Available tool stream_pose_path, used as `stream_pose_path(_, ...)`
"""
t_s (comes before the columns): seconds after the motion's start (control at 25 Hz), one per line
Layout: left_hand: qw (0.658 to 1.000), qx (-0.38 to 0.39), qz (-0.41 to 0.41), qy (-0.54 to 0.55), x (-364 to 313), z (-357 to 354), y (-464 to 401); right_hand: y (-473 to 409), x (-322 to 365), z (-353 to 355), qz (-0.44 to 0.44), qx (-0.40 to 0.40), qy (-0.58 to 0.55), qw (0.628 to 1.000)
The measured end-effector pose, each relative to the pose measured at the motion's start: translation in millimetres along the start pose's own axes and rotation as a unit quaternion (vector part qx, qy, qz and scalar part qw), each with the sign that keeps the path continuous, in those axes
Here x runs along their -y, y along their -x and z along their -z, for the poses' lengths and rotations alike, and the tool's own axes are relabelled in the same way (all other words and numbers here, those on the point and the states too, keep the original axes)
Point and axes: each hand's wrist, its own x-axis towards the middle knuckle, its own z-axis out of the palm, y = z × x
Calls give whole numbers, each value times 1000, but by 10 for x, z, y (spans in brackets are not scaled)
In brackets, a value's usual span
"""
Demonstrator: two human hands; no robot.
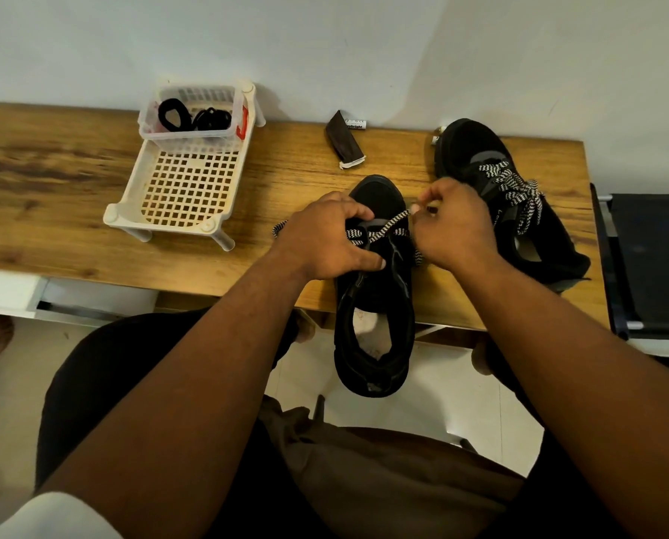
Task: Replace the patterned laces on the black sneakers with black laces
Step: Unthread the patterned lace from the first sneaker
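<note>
A black sneaker lies on the wooden table's front edge, heel overhanging toward me. My left hand grips its left side near the eyelets. My right hand pinches the black-and-white patterned lace and holds it taut across the shoe. One end of that lace trails out to the left of my left hand. A second black sneaker with its patterned lace still threaded lies at the right. Black laces sit coiled in a small clear basket.
The clear basket stands on a white lattice tray at the table's left. A dark folded pouch and a small white tube lie near the wall. A black chair stands to the right. My lap is below the table edge.
</note>
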Motion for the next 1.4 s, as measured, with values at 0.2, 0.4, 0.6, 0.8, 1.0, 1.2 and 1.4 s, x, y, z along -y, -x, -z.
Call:
stream_pose_path(0.2,1000,2,-3,-3,-20,14,13,171,115,-129,149,117,101,977)
stream_pose_path(0.4,1000,11,-7,-12,-60,22,33,187,174,-78,138,151,165,965)
stream_pose_path(0.6,1000,-3,-7,1,-45,-23,26,193,134,-149,158,134,156,966)
stream_pose_path(0.8,1000,-24,14,-4,-19,-46,15,-51,58,89,-101,17,-177,979)
stream_pose_path(1.0,1000,-5,3,4,0,4,0,-113,-24,210,-85,-1,-48,995)
stream_pose_path(1.2,998,-18,31,53,52,64,3,-9,100,174,30,11,63,998)
stream_pose_path(1.4,999,-27,35,26,25,70,19,214,220,61,89,191,146,966)
